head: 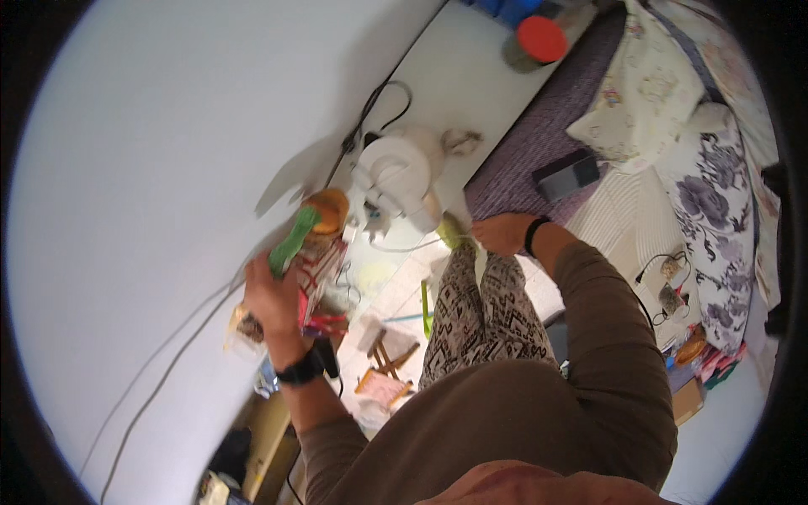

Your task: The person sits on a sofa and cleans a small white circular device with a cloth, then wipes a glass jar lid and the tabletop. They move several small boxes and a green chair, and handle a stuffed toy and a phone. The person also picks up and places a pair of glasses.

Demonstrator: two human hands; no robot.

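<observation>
My left hand [271,293] is raised beside the white wall, its fingers closed on the lower end of a green elongated object [295,241] whose exact kind I cannot tell. Behind its upper end stands an orange container [328,211]. My right hand [504,233] is near the edge of the purple woven cover, fingers curled at the end of a thin pale cord [407,247]; the hold itself is too small to see clearly. Between the hands, farther up, is a white round-topped appliance [394,177] on a white surface.
A phone-like dark object [567,175] lies on the purple cover [524,145] beside cushions and floral fabric [710,183]. A red-lidded container [541,40] stands at the top. Dark cables [372,107] run along the wall. A small wooden folding stool [385,372] is on the floor.
</observation>
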